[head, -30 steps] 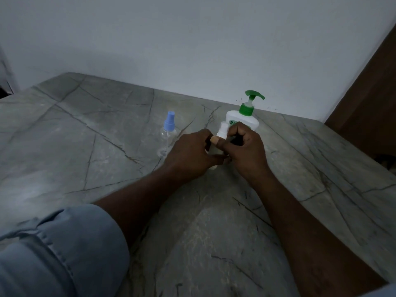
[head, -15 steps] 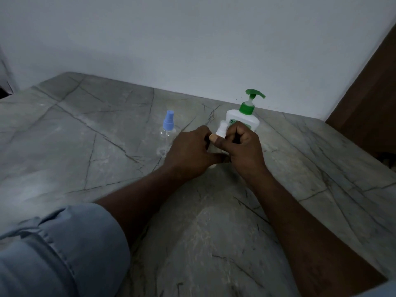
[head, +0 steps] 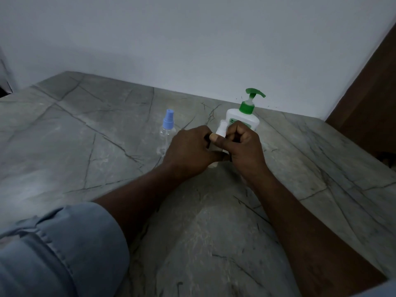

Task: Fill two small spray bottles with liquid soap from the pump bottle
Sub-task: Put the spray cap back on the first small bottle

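Little has shifted over the last second: both hands stay bunched at centre frame, and only the right fingers have re-seated slightly on the cap.

The left hand (head: 188,151) is curled round the body of the white-capped spray bottle (head: 213,165). It hides nearly all of the bottle, so only a pale sliver near the base shows under the knuckles. The right hand (head: 244,146) has its grip clenched on the white spray cap (head: 221,129), with the thumb pressed against the cap's near side and the fingers folded over the far side. One hand steadying the body while the other pinches the top looks like a twisting hold, probably to unscrew the sprayer so soap can go in. Which way it is turning cannot be told.

The pump bottle (head: 242,118) stands upright just behind the right hand, its green pump head up and its spout pointing to the right of the frame. It sits close enough to reach once the small bottle is open. Its white body is opaque, so the soap level is hidden.

The blue-capped spray bottle (head: 166,133) stands upright on the tabletop (head: 85,146), left of centre and just beside the left hand. It is capped, and its clear body looks empty, though the dim light leaves that unsure. What the held bottle contains is hidden by the hands.
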A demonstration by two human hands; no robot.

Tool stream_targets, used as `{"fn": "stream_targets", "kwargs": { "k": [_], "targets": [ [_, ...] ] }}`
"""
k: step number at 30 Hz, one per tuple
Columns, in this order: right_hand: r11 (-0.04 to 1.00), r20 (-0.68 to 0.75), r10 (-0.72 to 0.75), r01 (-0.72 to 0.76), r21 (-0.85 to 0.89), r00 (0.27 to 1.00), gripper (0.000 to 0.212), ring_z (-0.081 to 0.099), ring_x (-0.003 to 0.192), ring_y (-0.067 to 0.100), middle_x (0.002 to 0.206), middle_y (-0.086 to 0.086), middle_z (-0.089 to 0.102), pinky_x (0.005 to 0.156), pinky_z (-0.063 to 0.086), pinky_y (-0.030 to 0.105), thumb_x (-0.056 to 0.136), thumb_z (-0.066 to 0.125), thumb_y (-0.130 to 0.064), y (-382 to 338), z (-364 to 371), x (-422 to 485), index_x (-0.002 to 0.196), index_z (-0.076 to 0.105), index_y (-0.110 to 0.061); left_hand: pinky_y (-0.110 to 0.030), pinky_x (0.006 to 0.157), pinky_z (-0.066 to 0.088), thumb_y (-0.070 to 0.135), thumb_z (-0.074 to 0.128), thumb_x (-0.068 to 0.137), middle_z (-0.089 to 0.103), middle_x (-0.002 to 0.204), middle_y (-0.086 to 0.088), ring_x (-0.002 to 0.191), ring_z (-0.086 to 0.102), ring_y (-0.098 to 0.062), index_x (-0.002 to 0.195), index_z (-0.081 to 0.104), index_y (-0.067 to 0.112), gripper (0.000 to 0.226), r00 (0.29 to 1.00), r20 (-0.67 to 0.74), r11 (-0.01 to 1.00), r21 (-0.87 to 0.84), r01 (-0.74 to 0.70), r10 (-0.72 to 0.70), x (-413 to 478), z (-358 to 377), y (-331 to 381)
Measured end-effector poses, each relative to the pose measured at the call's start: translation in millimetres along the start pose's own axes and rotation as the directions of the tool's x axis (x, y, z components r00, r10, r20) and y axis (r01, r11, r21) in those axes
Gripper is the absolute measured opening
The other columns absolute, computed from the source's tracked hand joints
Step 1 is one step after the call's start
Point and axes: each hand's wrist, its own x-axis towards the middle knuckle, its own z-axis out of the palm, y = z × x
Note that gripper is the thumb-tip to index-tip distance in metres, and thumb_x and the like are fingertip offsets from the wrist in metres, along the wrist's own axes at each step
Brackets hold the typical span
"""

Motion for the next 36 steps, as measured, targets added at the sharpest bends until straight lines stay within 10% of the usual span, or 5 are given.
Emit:
{"fn": "stream_targets", "kwargs": {
  "k": [13, 19, 28, 36],
  "targets": [
    [1.000, 0.034, 0.005, -0.006, 0.026, 0.999, 0.033, 0.049, 0.057, 0.008, 0.062, -0.005, 0.054, 0.057, 0.044, 0.028, 0.084, 0.082, -0.020, -0.4, -2.5, 0.4, 0.070, 0.052, -0.023, -0.040, 0.081, 0.055, 0.034, 0.077, 0.083, 0.073, 0.094, 0.007, 0.087, 0.067, -0.010, 0.103, 0.072, 0.019, 0.025, 0.998, 0.037, 0.992, -0.114, -0.047, 0.052, -2.0, -0.9, 1.0],
    [1.000, 0.040, -0.008, 0.007, 0.012, 0.999, 0.033, 0.053, 0.064, 0.018, 0.061, -0.006, 0.054, 0.070, 0.055, 0.048, 0.082, 0.084, -0.022, -1.8, -1.9, -0.3, 0.069, 0.053, -0.023, -0.027, 0.060, 0.047, 0.059, 0.080, 0.071, 0.063, 0.081, 0.008, 0.071, 0.059, -0.007, 0.094, 0.058, 0.020, 0.050, 0.999, -0.026, 0.999, 0.041, 0.023, -0.022, -1.0, -1.1, 5.0],
    [0.999, 0.032, -0.036, 0.036, -0.001, 0.999, 0.035, 0.049, 0.059, 0.007, 0.058, -0.015, 0.051, 0.067, 0.050, 0.033, 0.082, 0.084, -0.018, -2.1, -1.6, -0.4, 0.069, 0.052, -0.026, -0.039, 0.083, 0.055, 0.019, 0.071, 0.085, 0.072, 0.098, 0.001, 0.090, 0.066, -0.014, 0.110, 0.069, 0.016, 0.026, 0.988, 0.153, 0.987, -0.163, 0.001, 0.024, -4.2, -4.4, 2.6],
    [1.000, 0.065, -0.019, 0.020, -0.010, 0.998, 0.031, 0.054, 0.067, 0.018, 0.062, -0.006, 0.053, 0.077, 0.056, 0.053, 0.085, 0.081, -0.021, -2.6, -4.6, -0.2, 0.070, 0.054, -0.026, -0.039, 0.073, 0.056, 0.048, 0.082, 0.074, 0.069, 0.085, 0.004, 0.077, 0.064, -0.013, 0.094, 0.068, 0.018, 0.039, 0.998, 0.060, 1.000, 0.005, 0.002, -0.003, 0.1, -4.3, 1.7]
  ]
}}
